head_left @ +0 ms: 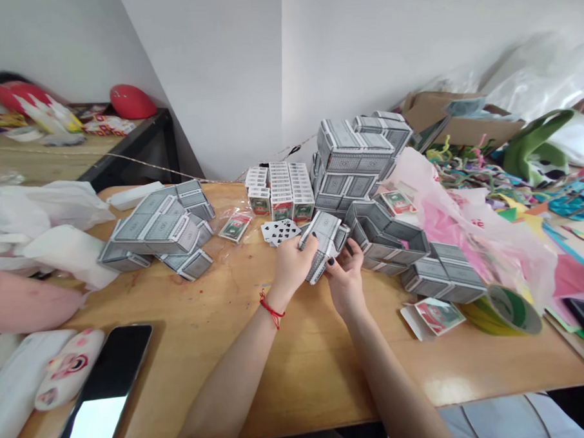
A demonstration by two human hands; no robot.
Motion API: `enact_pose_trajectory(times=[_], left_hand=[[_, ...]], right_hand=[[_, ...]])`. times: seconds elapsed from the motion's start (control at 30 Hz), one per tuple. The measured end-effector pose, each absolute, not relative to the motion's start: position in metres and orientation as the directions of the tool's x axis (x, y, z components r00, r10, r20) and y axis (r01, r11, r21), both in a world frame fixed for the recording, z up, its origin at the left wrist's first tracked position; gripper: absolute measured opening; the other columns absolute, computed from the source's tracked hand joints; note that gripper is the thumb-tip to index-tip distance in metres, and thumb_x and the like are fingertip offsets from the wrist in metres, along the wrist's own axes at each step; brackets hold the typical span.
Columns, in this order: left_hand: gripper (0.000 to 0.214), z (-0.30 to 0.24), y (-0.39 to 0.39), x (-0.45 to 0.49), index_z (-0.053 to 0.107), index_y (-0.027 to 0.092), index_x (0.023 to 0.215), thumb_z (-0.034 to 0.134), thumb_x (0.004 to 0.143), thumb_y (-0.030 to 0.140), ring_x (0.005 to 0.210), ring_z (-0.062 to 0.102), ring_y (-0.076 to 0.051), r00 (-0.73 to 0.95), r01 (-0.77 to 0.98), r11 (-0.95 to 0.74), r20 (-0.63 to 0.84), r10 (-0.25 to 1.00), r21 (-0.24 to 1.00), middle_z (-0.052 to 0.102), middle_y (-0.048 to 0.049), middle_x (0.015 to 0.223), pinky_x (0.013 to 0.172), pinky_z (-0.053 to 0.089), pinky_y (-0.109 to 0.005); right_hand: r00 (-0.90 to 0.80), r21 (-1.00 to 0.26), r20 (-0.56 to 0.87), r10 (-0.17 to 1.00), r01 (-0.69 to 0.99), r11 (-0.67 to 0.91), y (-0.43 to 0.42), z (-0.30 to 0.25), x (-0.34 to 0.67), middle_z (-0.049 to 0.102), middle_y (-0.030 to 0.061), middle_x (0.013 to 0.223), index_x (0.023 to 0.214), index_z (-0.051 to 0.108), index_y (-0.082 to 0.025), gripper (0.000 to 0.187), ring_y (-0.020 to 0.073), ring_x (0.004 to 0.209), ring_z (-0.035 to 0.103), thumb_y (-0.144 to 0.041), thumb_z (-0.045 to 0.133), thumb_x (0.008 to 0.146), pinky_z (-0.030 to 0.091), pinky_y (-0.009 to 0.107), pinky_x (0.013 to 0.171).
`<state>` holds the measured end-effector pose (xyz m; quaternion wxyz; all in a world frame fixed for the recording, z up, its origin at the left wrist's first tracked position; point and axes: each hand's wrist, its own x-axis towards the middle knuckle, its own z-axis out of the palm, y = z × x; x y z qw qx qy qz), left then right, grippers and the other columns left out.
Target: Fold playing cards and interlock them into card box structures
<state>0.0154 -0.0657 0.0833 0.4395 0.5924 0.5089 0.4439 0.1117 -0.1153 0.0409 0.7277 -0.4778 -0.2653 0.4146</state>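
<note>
Both my hands meet at the middle of a wooden table (230,351) around one grey patterned carton (326,240) of playing-card packs. My left hand (294,264), with a red string at the wrist, grips the carton's left end, fingers curled over it. My right hand (345,278), with dark nails, holds its lower right side. A fan of loose playing cards (279,231) lies just left of the carton. An open grey carton (387,234) sits right behind my right hand.
Stacks of grey cartons stand at the left (159,231) and back (357,155); small card packs (280,192) are lined up behind. A tape roll (511,309), a flat card pack (439,316), pink plastic (461,231), a phone (106,388) and white bags (45,223) surround them.
</note>
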Motion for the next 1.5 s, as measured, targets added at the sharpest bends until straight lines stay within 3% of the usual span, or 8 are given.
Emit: enact_pose_trajectory(times=[0.33,0.4,0.5,0.7,0.93,1.1,1.33,1.5], left_hand=[[0.019,0.078,-0.05,0.004,0.043,0.017,0.052,0.048,0.069,0.024,0.051,0.038,-0.009,0.243,0.071,0.087,-0.102,0.965,0.994,0.043,0.0038,0.052,0.048,0.027,-0.022],[0.008,0.078,-0.046,-0.002,0.056,0.017,0.065,0.049,0.067,0.02,0.062,0.049,-0.011,0.246,0.033,0.112,-0.117,0.962,0.993,0.057,0.0014,0.067,0.056,0.035,-0.022],[0.025,0.075,-0.041,-0.009,0.062,0.019,0.092,0.055,0.068,0.022,0.083,0.056,-0.016,0.303,-0.018,0.115,-0.104,0.947,0.993,0.064,-0.0023,0.094,0.072,0.042,-0.026],[0.037,0.061,-0.037,-0.01,0.055,0.017,0.105,0.062,0.069,0.024,0.096,0.056,-0.018,0.356,-0.119,0.095,-0.047,0.934,0.988,0.061,-0.006,0.106,0.082,0.044,-0.03],[0.038,0.054,-0.037,-0.009,0.055,0.017,0.106,0.062,0.069,0.021,0.093,0.058,-0.019,0.491,-0.281,0.222,-0.059,0.869,0.934,0.063,-0.0051,0.102,0.082,0.044,-0.032],[0.047,0.047,-0.038,-0.01,0.054,0.018,0.114,0.063,0.068,0.018,0.106,0.053,-0.024,0.541,-0.283,0.193,-0.01,0.841,0.939,0.061,-0.0061,0.113,0.091,0.039,-0.034],[0.041,0.031,-0.042,0.0,0.053,0.019,0.115,0.059,0.075,0.026,0.109,0.052,-0.022,0.397,-0.315,0.087,0.048,0.916,0.945,0.058,-0.0057,0.119,0.094,0.039,-0.033],[0.041,0.031,-0.042,0.003,0.054,0.016,0.109,0.064,0.072,0.028,0.101,0.056,-0.021,0.307,-0.273,-0.011,0.098,0.947,0.962,0.061,-0.0088,0.111,0.088,0.043,-0.032]], right_hand=[[0.586,-0.964,0.139,0.798,-0.103,0.244,-0.115,0.046,0.114,0.033,0.008,0.139,0.127,0.034,-0.029,0.085,0.021,0.124,0.037,-0.023,0.077,0.054,0.038,0.037,0.096],[0.585,-0.961,0.18,0.791,-0.066,0.268,-0.116,0.045,0.111,0.031,0.008,0.14,0.128,0.034,-0.029,0.084,0.0207,0.126,0.035,-0.023,0.076,0.055,0.037,0.037,0.098],[0.61,-0.962,0.187,0.77,-0.045,0.27,-0.115,0.04,0.106,0.032,0.0078,0.14,0.128,0.035,-0.028,0.082,0.02,0.129,0.032,-0.022,0.076,0.057,0.035,0.038,0.101],[0.547,-0.937,-0.026,0.837,-0.306,0.171,-0.106,0.031,0.106,0.05,0.0083,0.128,0.117,0.048,-0.021,0.063,0.0197,0.119,0.046,-0.027,0.074,0.059,0.036,0.037,0.101],[0.252,-0.777,-0.21,0.945,-0.63,-0.005,-0.101,0.031,0.106,0.057,0.0008,0.121,0.12,0.044,-0.034,0.059,0.0205,0.103,0.058,-0.041,0.068,0.066,0.053,0.039,0.076],[0.213,-0.772,-0.242,0.947,-0.633,-0.055,-0.099,0.031,0.11,0.062,0.0064,0.112,0.103,0.059,-0.021,0.04,0.0239,0.099,0.059,-0.045,0.061,0.07,0.053,0.037,0.073],[0.321,-0.803,-0.246,0.915,-0.596,-0.006,-0.099,0.023,0.109,0.065,0.0009,0.097,0.097,0.059,-0.022,0.033,0.0177,0.085,0.062,-0.038,0.066,0.069,0.054,0.031,0.068],[0.316,-0.822,-0.259,0.913,-0.568,-0.037,-0.1,0.025,0.106,0.064,0.0048,0.104,0.102,0.058,-0.021,0.039,0.0193,0.086,0.063,-0.038,0.068,0.068,0.055,0.033,0.069]])
